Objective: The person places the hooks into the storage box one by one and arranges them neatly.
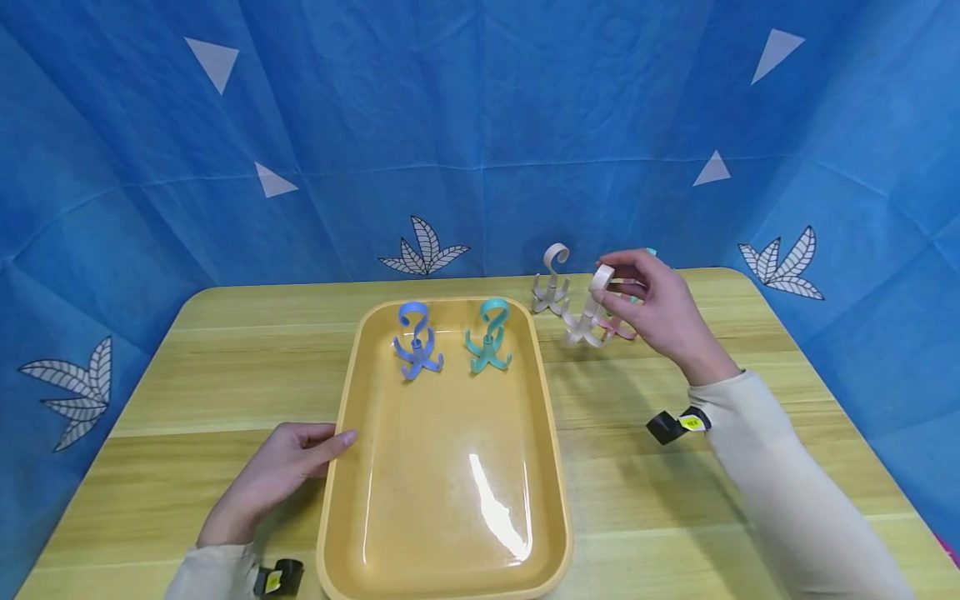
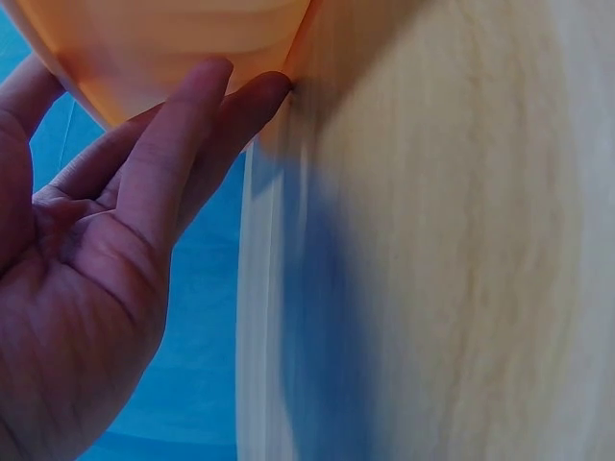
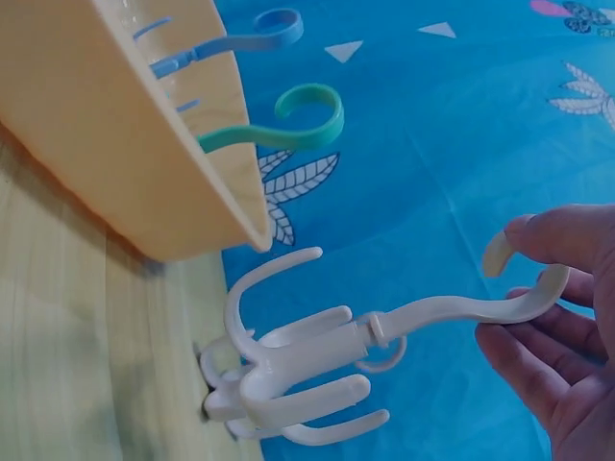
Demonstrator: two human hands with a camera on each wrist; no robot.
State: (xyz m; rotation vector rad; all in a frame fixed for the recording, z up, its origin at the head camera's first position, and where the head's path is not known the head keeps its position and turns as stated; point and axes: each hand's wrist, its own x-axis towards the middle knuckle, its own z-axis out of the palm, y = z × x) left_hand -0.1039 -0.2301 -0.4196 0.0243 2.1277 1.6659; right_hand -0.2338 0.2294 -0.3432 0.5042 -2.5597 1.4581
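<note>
My right hand (image 1: 648, 304) pinches the curled top of a white multi-prong hook hanger (image 3: 307, 370), whose prongs point down near the table. Close behind it, partly covered by the hand, are a pink hook hanger (image 1: 617, 327) and a bit of a green one. A grey-white hook hanger (image 1: 551, 292) stands just to the left, at the table's back. My left hand (image 1: 281, 467) grips the left rim of a yellow tray (image 1: 558, 467), thumb over the edge and fingers outside. Inside the tray's far end stand a blue hook hanger (image 1: 417, 346) and a green hook hanger (image 1: 489, 340).
The tray lies lengthwise on a wood-grain table (image 1: 247, 358). A blue cloth (image 1: 480, 108) printed with leaves and triangles hangs behind and at both sides. Black straps with yellow labels show at both wrists.
</note>
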